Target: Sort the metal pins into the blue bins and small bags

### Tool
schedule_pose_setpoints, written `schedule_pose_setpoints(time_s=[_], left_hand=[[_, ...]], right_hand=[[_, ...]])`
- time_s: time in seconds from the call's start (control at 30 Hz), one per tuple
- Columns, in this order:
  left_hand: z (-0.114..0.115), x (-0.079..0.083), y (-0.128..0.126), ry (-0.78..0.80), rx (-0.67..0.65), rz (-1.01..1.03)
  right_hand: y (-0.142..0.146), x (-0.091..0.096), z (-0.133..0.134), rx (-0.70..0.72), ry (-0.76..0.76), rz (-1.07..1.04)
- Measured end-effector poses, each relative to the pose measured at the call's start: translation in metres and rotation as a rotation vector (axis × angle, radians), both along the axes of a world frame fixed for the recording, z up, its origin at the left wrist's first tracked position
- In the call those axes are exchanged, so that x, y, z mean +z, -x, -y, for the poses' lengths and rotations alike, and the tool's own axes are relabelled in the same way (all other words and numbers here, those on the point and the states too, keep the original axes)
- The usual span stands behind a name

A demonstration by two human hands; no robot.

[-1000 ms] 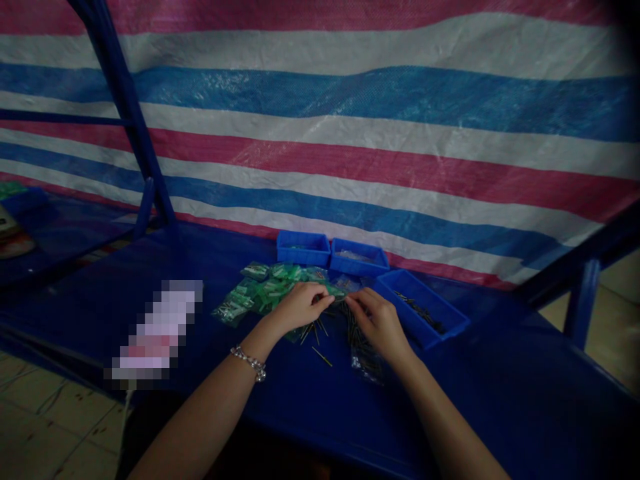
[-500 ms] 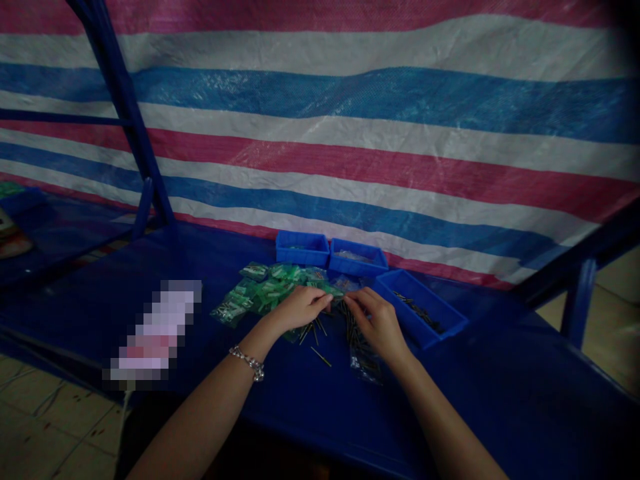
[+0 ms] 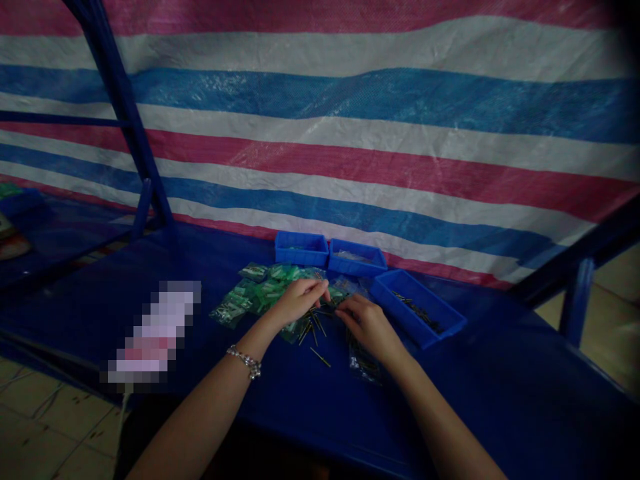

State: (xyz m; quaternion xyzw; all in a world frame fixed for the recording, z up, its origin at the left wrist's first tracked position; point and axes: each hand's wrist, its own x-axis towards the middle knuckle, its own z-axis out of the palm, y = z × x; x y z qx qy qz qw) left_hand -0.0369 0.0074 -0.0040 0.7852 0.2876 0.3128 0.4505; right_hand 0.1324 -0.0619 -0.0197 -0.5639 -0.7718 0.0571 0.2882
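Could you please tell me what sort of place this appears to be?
It looks like a makeshift small-parts workstation, perhaps a modest workshop: a blue plastic bin holds metal pins, green plastic bags of parts lie heaped on a blue-topped table, and a striped tarpaulin hangs behind as a screen.

Work table against a tarpaulin; the items gather at its far edge, centre frame.

A left bin and a middle bin stand side by side at the far edge; a right bin sits just beside them, nearer the frame's right; small plastic bags lie before the left bin; loose pins lie between the left hand and right hand; a pin bag lies below the right hand; a blurred object lies on the table, left of everything.
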Motion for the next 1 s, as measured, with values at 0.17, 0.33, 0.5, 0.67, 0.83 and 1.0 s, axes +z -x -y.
schedule_pose_setpoints(time_s=[0.17, 0.33, 0.5, 0.67, 0.83, 1.0], left_hand=[[0.0020, 0.0031, 0.0001, 0.004, 0.008, 0.011], [0.0013, 0.0017, 0.0001, -0.009, 0.020, 0.009], [-0.0011, -0.0015, 0.0001, -0.030, 0.040, 0.011], [0.0007, 0.0013, -0.0002, -0.074, 0.098, 0.009], [0.0015, 0.0022, 0.0000, -0.089, 0.105, 0.012], [-0.0012, -0.0011, 0.0000, -0.113, 0.086, -0.028]], right_hand=[[-0.0002, 0.0002, -0.0005, 0.011, 0.010, 0.001], [-0.0011, 0.0003, -0.0008, 0.002, -0.016, -0.024], [-0.0048, 0.0000, -0.0027, 0.003, -0.058, -0.057], [-0.0084, 0.0005, -0.0039, -0.039, -0.127, -0.061], [-0.0091, 0.0013, -0.0034, -0.064, -0.172, -0.078], [-0.0088, 0.0030, -0.0028, -0.067, -0.196, -0.102]])
